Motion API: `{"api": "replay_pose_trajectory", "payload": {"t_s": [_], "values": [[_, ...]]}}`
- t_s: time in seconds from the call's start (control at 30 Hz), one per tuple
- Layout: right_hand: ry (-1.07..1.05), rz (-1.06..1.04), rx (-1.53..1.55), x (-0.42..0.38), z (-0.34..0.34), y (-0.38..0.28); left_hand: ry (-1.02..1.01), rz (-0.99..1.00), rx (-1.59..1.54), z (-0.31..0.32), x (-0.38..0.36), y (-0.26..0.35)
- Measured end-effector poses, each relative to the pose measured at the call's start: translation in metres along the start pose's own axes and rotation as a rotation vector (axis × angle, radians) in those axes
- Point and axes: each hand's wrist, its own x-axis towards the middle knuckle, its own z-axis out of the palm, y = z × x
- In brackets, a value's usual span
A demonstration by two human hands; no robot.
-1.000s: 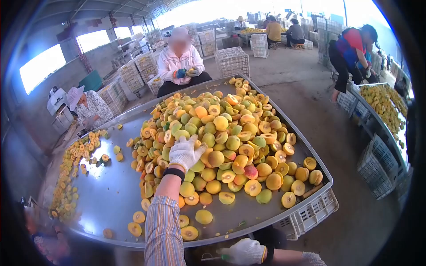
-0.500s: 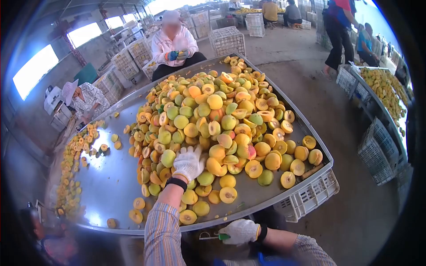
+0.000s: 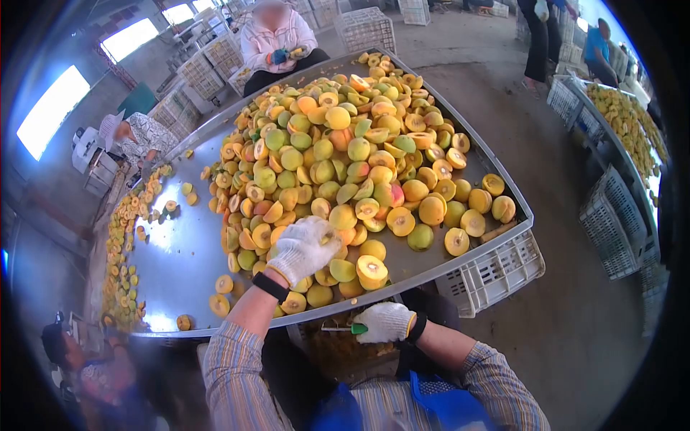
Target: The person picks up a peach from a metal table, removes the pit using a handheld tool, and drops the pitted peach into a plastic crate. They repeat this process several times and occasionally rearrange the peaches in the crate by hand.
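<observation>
A large heap of yellow peaches (image 3: 338,118), many cut in half, covers the metal table (image 3: 188,248). My left hand (image 3: 303,249), in a white knit glove, is at the near side of the heap, its fingers curled around a yellow-green peach half (image 3: 328,240), mostly hidden. Beside it, a cut peach half (image 3: 371,272) faces up near the table's front edge. Below that edge my right hand (image 3: 385,322), gloved too, is closed on the green handle of a pitting tool (image 3: 358,328), whose thin metal end points left.
A white plastic crate (image 3: 496,276) stands under the table's right corner. Co-workers sit at the far side (image 3: 277,39), the left side (image 3: 136,140) and the lower left (image 3: 100,366). Another fruit table (image 3: 625,122) and crates (image 3: 614,215) stand at right.
My left hand has drawn back from the heap toward the table's front edge, its fingers now curled around a peach half. My right hand keeps the tool. The view has tilted down.
</observation>
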Motion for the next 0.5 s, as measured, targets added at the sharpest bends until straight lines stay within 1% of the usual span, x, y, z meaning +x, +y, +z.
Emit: {"api": "replay_pose_trajectory", "payload": {"t_s": [0.03,0.07,0.1,0.17,0.2,0.27,0.3,0.37,0.4,0.43,0.47,0.5], "values": [[0.052,-0.033,-0.037,0.001,0.005,0.005,0.003,0.056,-0.052,0.003,0.005,0.009],[0.048,-0.029,-0.029,0.003,0.007,0.008,0.008,0.114,-0.103,0.009,0.008,0.019],[0.045,-0.026,-0.021,0.005,0.010,0.011,0.003,0.118,-0.105,0.016,0.011,0.031],[0.048,-0.032,-0.026,0.010,0.018,0.020,-0.316,0.108,0.054,0.030,0.015,0.054],[0.047,-0.045,-0.037,0.012,0.022,0.024,-0.309,0.110,0.054,0.033,0.015,0.065],[0.055,-0.073,-0.070,0.016,0.026,0.031,-0.453,0.172,0.297,0.029,0.014,0.080],[0.063,-0.103,-0.096,0.017,0.027,0.034,-0.433,0.174,0.304,0.034,0.011,0.078],[0.075,-0.084,-0.098,0.020,0.029,0.039,-0.291,0.241,0.259,0.051,0.001,0.066],[0.015,-0.024,-0.094,0.018,0.021,0.029,-0.284,0.226,0.212,0.049,-0.003,0.064],[0.066,-0.100,-0.132,0.021,0.024,0.032,-0.240,0.173,0.198,0.048,-0.012,0.061],[0.004,-0.025,-0.131,0.021,0.024,0.037,-0.192,0.143,0.124,0.045,-0.023,0.055],[-0.060,0.053,-0.127,0.016,0.017,0.026,-0.148,0.114,0.048,0.034,-0.034,0.051]]}}
